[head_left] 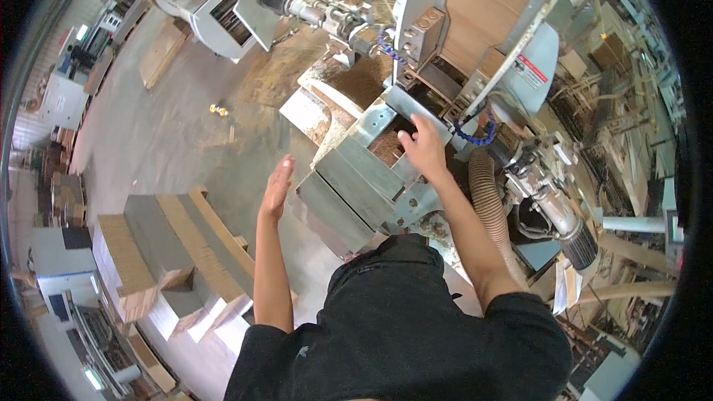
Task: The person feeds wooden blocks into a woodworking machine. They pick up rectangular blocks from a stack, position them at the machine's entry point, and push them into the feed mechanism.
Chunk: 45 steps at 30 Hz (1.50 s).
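My left hand point(277, 188) is held out over the floor, left of the machine, its fingers stretched straight and nothing in it. Farther right, my right hand point(425, 150) reaches over the metal machine bed point(356, 182), thumb and fingers apart and empty. Whether it touches the bed's edge I cannot tell. Reddish-brown sawdust point(388, 147) lies in an opening of the bed, beside the right hand. Beyond that hand rises the machine's frame with a large brown panel point(483, 7). A blue coiled air hose point(475, 134) hangs just right of my fingers.
Motor units stand at the far side point(327, 18) and at the right point(549, 200). A ribbed hose point(486, 186) runs beside my right forearm. Stacked long boards point(167, 241) lie at the left. Grey cabinet machinery point(212, 15) stands at the far left; wood scraps clutter the right.
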Motion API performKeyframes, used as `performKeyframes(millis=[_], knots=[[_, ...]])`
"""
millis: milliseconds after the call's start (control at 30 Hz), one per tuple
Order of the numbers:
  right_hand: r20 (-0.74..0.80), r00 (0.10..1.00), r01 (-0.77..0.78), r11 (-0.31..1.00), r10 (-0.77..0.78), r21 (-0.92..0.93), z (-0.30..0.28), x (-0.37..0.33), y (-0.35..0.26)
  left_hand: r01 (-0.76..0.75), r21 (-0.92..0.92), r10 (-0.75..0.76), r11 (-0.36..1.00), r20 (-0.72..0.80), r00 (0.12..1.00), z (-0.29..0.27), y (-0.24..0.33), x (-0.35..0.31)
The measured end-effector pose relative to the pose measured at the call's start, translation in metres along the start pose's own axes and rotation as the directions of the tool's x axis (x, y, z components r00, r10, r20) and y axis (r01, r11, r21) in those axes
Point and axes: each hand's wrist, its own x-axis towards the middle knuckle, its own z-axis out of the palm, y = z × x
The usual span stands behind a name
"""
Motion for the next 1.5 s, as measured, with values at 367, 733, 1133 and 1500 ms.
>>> performKeyframes(millis=[367, 733, 1133, 1500], knots=[[0.358, 0.895, 0.019, 0.782, 0.264, -0.623, 0.034, 0.106, 0.05, -0.085, -0.483, -0.214, 0.871, -0.529, 0.821, 0.14, -0.047, -0.1], [0.58, 0.807, 0.12, 0.993, -0.105, 0.013, 0.078, 0.024, 0.033, -0.039, -0.72, -0.296, 0.693, -0.334, 0.895, 0.168, -0.042, -0.088], [0.791, 0.597, -0.106, 0.964, -0.136, 0.246, 0.079, -0.026, -0.013, -0.116, -0.681, -0.205, 0.723, -0.372, 0.906, 0.167, -0.07, -0.075], [0.735, 0.672, -0.144, 0.956, -0.096, 0.256, 0.075, -0.039, -0.034, -0.04, -0.35, -0.051, 0.936, -0.246, 0.968, 0.139, -0.082, -0.074]])
